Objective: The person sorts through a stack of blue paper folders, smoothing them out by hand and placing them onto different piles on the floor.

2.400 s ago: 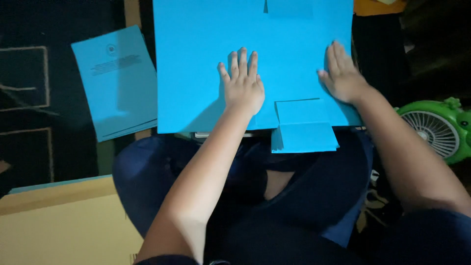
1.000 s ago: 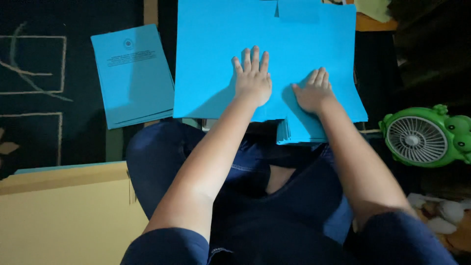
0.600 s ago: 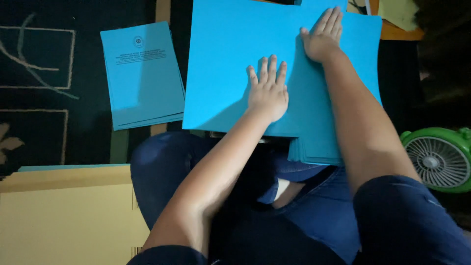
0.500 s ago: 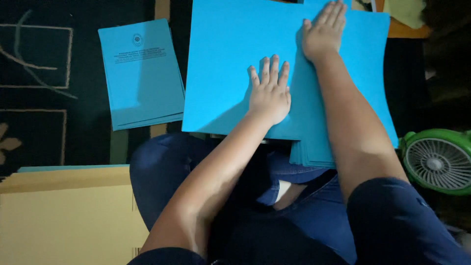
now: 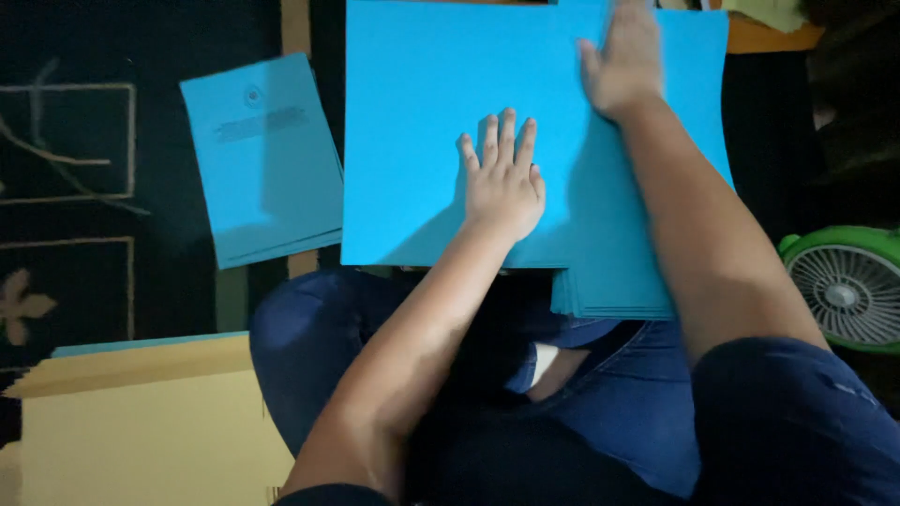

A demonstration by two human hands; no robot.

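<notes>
Sliding up the blue sheet (image 5: 422, 141), the right hand (image 5: 623, 66) has moved from the near edge to the far one, fingers flat, a crease apparently being pressed. Left hand (image 5: 502, 183) stays spread on the sheet, across the lap.

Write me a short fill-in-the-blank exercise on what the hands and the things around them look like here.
1. Both hands lie flat on a large sheet of ____ paper.
2. The left hand rests nearer the person than the ____ hand.
3. At the right edge stands a small ____ fan.
4. Beside the person's left knee lies a stack of ____ folders.

Missing words: blue; right; green; yellow
</notes>
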